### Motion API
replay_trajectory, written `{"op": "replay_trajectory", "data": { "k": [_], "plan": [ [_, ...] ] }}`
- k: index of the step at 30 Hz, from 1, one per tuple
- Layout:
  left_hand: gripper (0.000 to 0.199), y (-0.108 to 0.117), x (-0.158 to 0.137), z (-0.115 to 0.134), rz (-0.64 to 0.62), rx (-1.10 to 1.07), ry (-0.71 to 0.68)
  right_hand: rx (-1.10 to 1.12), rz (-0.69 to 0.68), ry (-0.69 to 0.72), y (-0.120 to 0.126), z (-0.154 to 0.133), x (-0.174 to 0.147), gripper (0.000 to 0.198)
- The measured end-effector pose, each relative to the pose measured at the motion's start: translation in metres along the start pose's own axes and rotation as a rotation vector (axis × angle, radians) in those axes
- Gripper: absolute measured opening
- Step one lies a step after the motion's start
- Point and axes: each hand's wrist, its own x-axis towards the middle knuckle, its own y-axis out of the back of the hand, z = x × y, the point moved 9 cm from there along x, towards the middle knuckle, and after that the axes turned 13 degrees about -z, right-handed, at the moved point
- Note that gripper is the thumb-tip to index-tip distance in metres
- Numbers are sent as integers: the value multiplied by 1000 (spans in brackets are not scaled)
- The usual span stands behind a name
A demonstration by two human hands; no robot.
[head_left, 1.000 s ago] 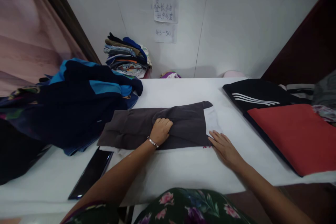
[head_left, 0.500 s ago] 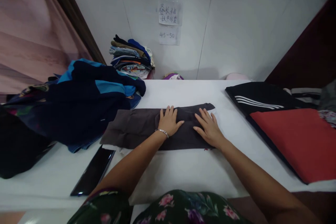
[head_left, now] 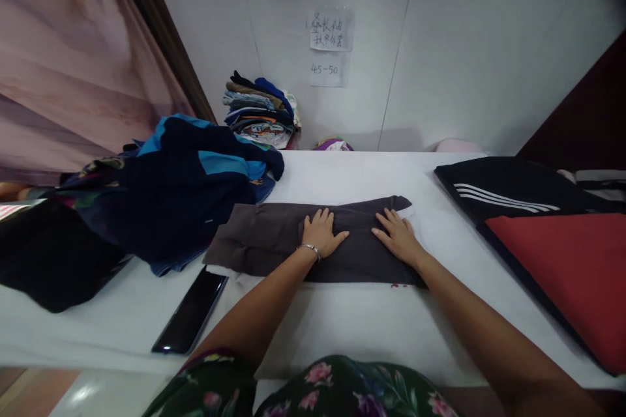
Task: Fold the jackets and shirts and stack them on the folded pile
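Across the white table lies a dark grey-brown garment [head_left: 267,238], partly folded, with white cloth showing along its lower edge and at its right end. Both hands rest on top of it, palms down. My left hand [head_left: 321,233], with a bracelet at the wrist, presses near its middle, fingers spread. Farther right, my right hand [head_left: 400,238] lies with spread fingers close to the garment's right end. Neither hand grips the cloth. Small red marks show at the lower edge, left of my right forearm.
A dark blue and bright blue garment heap [head_left: 180,189] covers the left side. Near it lies a black phone [head_left: 190,313]. Folded red [head_left: 562,267] and black striped [head_left: 499,186] clothes lie at the right. A clothes stack [head_left: 261,111] stands behind the table, below paper notes [head_left: 330,29].
The whole view has shifted, so everything appears slightly farther right. My hands stay on the dark garment; my right hand has slid slightly inward or lower on it, fingers still spread.
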Motion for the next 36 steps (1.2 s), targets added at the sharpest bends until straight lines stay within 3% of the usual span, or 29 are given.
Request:
{"op": "replay_trajectory", "data": {
  "k": [3,7,12,19,23,28,32,36],
  "plan": [
    [77,-1,-1,-1,4,-5,-1,-66,62,-85,13,21,11,61],
    [76,-1,-2,-1,19,5,-11,-113,-2,-154,4,43,21,62],
    [74,-1,-2,-2,43,40,-3,-139,-14,-166,1,42,20,63],
    [70,0,-2,-2,73,68,-5,-128,44,-178,17,48,32,59],
    [70,-1,-2,-2,82,62,-9,-123,28,-188,10,53,42,57],
    [70,-1,-3,-3,96,29,-13,-144,75,-159,10,52,39,53],
    [71,-1,-5,0,97,-9,-26,-166,31,-193,16,49,34,50],
    [73,-1,-8,1,116,-64,-30,-178,49,-122,18,12,31,55]
  ]
}}
